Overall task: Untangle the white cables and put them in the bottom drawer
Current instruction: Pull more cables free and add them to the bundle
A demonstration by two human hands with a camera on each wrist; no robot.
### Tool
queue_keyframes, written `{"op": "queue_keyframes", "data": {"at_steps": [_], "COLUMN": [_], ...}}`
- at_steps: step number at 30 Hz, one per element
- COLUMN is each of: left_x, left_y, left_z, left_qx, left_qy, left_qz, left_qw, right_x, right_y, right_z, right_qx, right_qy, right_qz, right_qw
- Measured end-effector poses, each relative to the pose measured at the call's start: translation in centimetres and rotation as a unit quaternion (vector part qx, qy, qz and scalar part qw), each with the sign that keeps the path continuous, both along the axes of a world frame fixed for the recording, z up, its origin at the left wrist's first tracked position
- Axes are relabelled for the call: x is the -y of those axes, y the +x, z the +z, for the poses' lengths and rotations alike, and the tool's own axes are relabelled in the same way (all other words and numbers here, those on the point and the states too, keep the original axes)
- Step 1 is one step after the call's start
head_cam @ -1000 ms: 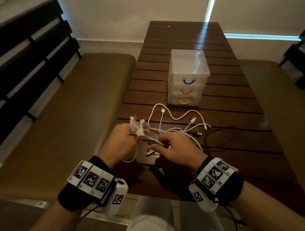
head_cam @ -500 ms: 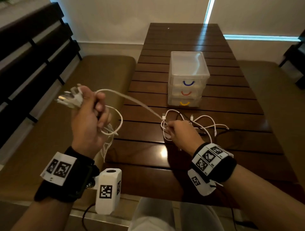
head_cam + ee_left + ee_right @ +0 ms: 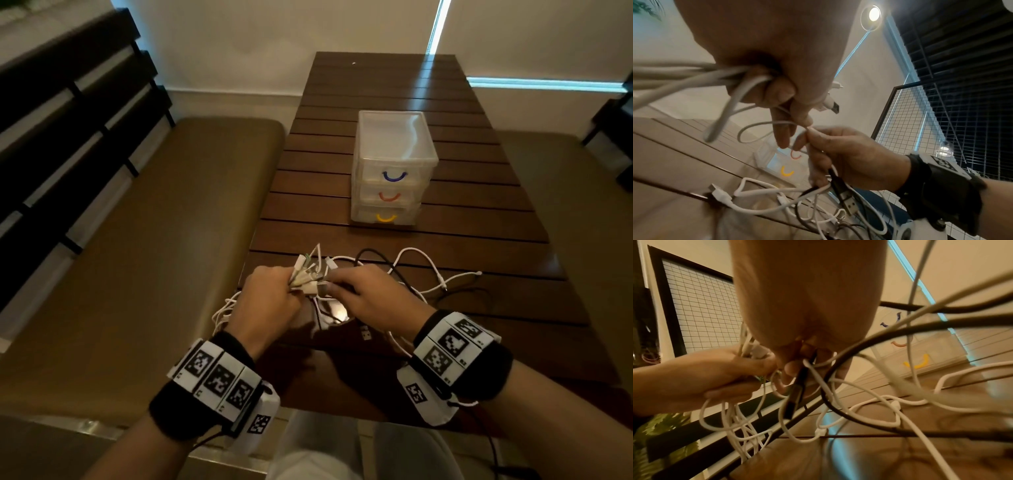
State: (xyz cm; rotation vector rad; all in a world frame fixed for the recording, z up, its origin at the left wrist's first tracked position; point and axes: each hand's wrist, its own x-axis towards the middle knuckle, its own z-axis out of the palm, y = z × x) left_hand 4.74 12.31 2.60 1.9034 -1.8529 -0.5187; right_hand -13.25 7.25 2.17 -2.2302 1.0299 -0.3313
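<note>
My left hand (image 3: 274,294) grips a bunch of white cable ends (image 3: 308,274) in its fist over the near left edge of the table; their loops hang below the hand (image 3: 731,421). Just right of it, my right hand (image 3: 346,287) pinches a thin white cable (image 3: 809,128) between thumb and forefinger, and a black USB cable (image 3: 840,190) runs under its lower fingers. More white cables (image 3: 431,270) lie tangled with a black cable (image 3: 376,255) on the table. The clear drawer unit (image 3: 390,161) stands beyond, its bottom drawer (image 3: 386,217) with the yellow handle closed.
The dark slatted table (image 3: 394,96) runs away from me. Padded benches flank it, one on the left (image 3: 154,240) and one on the right (image 3: 582,222). The two upper drawers, with blue (image 3: 394,176) and red (image 3: 389,197) handles, are closed.
My left hand, which had swung up and out to the left drawing a cable taut, has come back beside the right hand. The cable has gone slack.
</note>
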Motion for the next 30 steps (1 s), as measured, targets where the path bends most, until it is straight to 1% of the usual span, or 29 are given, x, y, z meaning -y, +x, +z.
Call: {"op": "queue_keyframes", "data": {"at_steps": [2,3,4,5,6,8,9,11,13,14,15,16,18,19,20,21,22,24,26,28,30], "left_x": [-0.3,-0.3,-0.2,0.0,0.2,0.8,0.9,1.3,1.5,1.7,1.7,1.7,1.5,1.4,1.3,1.3,1.3,1.2,1.2,1.2,1.2], "left_y": [0.4,0.8,1.3,1.8,2.3,3.4,3.9,4.8,5.9,6.5,7.0,7.2,7.1,6.8,6.6,6.6,6.8,7.8,9.0,10.1,11.0], "left_z": [0.3,0.5,0.7,1.0,1.4,2.6,3.2,4.4,5.4,5.7,5.9,5.8,5.2,4.9,4.5,4.3,4.2,4.3,4.6,5.0,5.6], "left_qx": [0.013,0.0,-0.04,-0.103,-0.172,-0.291,-0.346,-0.454,-0.523,-0.538,-0.529,-0.499,-0.422,-0.403,-0.405,-0.422,-0.449,-0.504,-0.532,-0.543,-0.555], "left_qy": [-0.006,-0.008,-0.016,-0.03,-0.048,-0.093,-0.11,-0.15,-0.198,-0.215,-0.223,-0.225,-0.213,-0.203,-0.198,-0.198,-0.201,-0.227,-0.268,-0.306,-0.333], "left_qz": [-0.011,-0.014,0.002,0.029,0.059,0.105,0.122,0.153,0.182,0.188,0.19,0.191,0.19,0.19,0.195,0.204,0.219,0.25,0.278,0.302,0.316], "left_qw": [1.0,1.0,0.999,0.994,0.982,0.946,0.924,0.865,0.809,0.794,0.796,0.815,0.86,0.872,0.871,0.861,0.843,0.795,0.754,0.721,0.693], "right_x": [0.3,0.5,0.8,1.0,1.2,1.3,1.3,1.5,1.8,1.9,2.0,2.0,1.7,1.4,1.2,1.0,1.0,1.4,1.9,2.1,2.3], "right_y": [-0.6,-0.9,-1.2,-1.4,-1.7,-2.3,-2.3,-2.3,-2.4,-2.5,-2.7,-2.8,-2.6,-2.4,-2.3,-2.2,-2.1,-2.4,-2.9,-3.5,-3.8], "right_z": [-0.2,-0.5,-1.0,-1.3,-1.7,-1.8,-1.7,-1.5,-1.2,-1.2,-1.2,-1.2,-1.0,-0.9,-0.8,-0.7,-0.6,-0.8,-1.1,-1.4,-1.3], "right_qx": [-0.011,-0.035,-0.071,-0.107,-0.125,-0.116,-0.108,-0.097,-0.087,-0.085,-0.088,-0.099,-0.117,-0.116,-0.112,-0.116,-0.133,-0.212,-0.304,-0.344,-0.365], "right_qy": [-0.007,-0.017,-0.026,-0.029,-0.024,-0.015,-0.024,-0.049,-0.036,-0.022,-0.013,-0.011,-0.022,-0.032,-0.047,-0.065,-0.082,-0.102,-0.082,-0.06,-0.062], "right_qz": [-0.003,-0.002,-0.008,-0.026,-0.052,-0.096,-0.105,-0.109,-0.115,-0.119,-0.121,-0.118,-0.107,-0.105,-0.108,-0.116,-0.124,-0.128,-0.124,-0.125,-0.135], "right_qw": [1.0,0.999,0.997,0.993,0.991,0.988,0.988,0.988,0.989,0.989,0.989,0.988,0.987,0.987,0.987,0.984,0.98,0.964,0.941,0.929,0.919]}}
